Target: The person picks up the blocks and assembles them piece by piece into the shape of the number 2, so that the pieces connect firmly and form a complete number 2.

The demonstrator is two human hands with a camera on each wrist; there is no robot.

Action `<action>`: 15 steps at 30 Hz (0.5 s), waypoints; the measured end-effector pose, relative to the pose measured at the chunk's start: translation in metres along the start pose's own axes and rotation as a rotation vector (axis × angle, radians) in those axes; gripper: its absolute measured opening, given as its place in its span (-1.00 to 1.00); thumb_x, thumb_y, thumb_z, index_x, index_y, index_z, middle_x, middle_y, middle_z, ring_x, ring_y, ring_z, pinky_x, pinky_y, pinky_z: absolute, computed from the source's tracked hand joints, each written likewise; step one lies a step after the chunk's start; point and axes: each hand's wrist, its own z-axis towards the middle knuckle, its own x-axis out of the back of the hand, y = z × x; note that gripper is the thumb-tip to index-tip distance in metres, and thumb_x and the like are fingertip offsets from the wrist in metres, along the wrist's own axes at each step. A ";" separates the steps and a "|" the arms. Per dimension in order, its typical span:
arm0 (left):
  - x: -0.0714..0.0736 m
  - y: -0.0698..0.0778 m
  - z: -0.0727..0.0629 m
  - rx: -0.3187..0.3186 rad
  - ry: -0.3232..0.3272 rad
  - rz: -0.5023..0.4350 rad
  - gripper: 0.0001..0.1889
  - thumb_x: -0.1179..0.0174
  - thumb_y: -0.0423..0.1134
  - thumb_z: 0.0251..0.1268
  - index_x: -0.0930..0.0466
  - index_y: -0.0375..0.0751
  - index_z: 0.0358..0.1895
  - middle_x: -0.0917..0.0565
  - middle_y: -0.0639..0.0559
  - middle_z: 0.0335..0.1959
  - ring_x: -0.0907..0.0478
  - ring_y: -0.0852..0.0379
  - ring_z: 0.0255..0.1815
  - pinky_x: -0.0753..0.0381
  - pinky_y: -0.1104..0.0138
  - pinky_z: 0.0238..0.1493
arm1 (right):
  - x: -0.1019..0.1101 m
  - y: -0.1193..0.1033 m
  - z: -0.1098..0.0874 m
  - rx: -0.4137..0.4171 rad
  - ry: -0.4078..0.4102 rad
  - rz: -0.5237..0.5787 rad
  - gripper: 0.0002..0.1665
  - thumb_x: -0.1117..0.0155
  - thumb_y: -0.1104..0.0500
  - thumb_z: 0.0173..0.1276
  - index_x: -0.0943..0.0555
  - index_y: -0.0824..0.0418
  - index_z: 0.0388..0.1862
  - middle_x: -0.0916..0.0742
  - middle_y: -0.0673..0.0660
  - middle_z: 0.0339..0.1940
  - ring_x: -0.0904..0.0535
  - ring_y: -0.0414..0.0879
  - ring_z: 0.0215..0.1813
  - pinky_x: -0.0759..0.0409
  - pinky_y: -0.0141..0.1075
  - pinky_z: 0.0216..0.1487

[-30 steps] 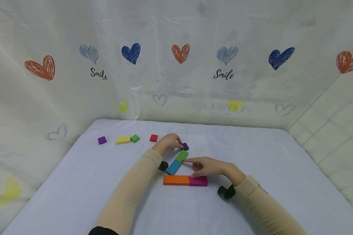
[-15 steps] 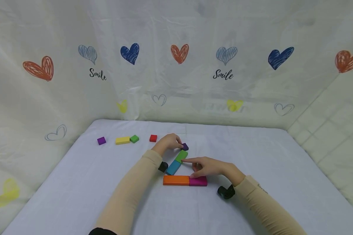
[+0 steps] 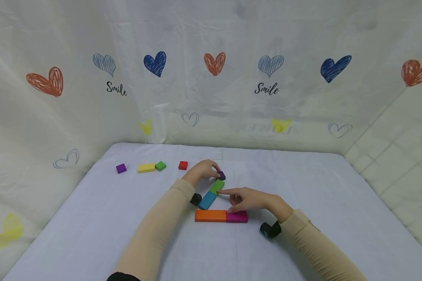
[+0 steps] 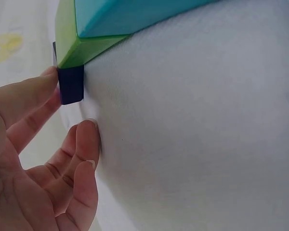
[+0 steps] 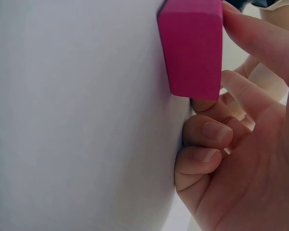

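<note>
At the far end of a slanted row, my left hand (image 3: pixel 203 170) pinches a small dark purple block (image 3: pixel 222 176) between thumb and index finger. Its other fingers are bent near the cloth in the left wrist view. The purple block meets a green block (image 3: pixel 217 186), which adjoins a blue block (image 3: pixel 208 200). My right hand (image 3: pixel 251 198) reaches its straight index finger to the green block's side. Its thumb rests on a magenta block (image 3: pixel 237 217), set end to end with an orange block (image 3: pixel 211 216) nearer me. The remaining right fingers are curled against the cloth.
Toward the back left of the white cloth (image 3: pixel 102 218) lie a purple block (image 3: pixel 121 168), a yellow block (image 3: pixel 146 168) touching a green cube (image 3: pixel 160 166), and a red cube (image 3: pixel 183 165). A white curtain (image 3: pixel 183 93) printed with hearts stands behind the table.
The left fingers have shifted very slightly at the dark purple block. The right hand and the laid blocks keep their places.
</note>
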 end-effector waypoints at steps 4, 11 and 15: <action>0.000 -0.001 0.000 0.003 -0.002 -0.004 -0.73 -0.25 -0.16 0.49 -0.73 -0.08 0.14 -0.61 -0.10 0.23 -0.46 0.00 0.02 -0.54 0.17 0.15 | 0.000 -0.001 0.000 0.001 0.001 0.001 -0.22 -0.40 -0.01 0.41 -0.40 -0.02 0.57 -0.57 -0.04 -0.36 -0.44 -0.15 -0.32 -0.33 -0.29 -0.29; 0.000 0.000 -0.001 0.016 -0.008 -0.015 -0.73 -0.23 -0.18 0.50 -0.74 -0.06 0.15 -0.60 -0.12 0.25 -0.47 -0.01 0.03 -0.54 0.16 0.15 | 0.000 -0.001 -0.001 0.005 0.000 0.005 -0.22 -0.40 0.00 0.41 -0.39 -0.02 0.57 -0.57 -0.04 -0.35 -0.45 -0.15 -0.32 -0.33 -0.30 -0.29; -0.001 0.001 -0.001 0.021 -0.005 -0.019 -0.73 -0.22 -0.19 0.51 -0.74 -0.06 0.16 -0.58 -0.12 0.29 -0.46 -0.04 0.10 -0.52 0.13 0.21 | 0.000 -0.002 -0.002 0.007 -0.001 0.005 -0.22 -0.40 0.00 0.41 -0.39 -0.01 0.57 -0.57 -0.04 -0.35 -0.45 -0.15 -0.31 -0.33 -0.30 -0.29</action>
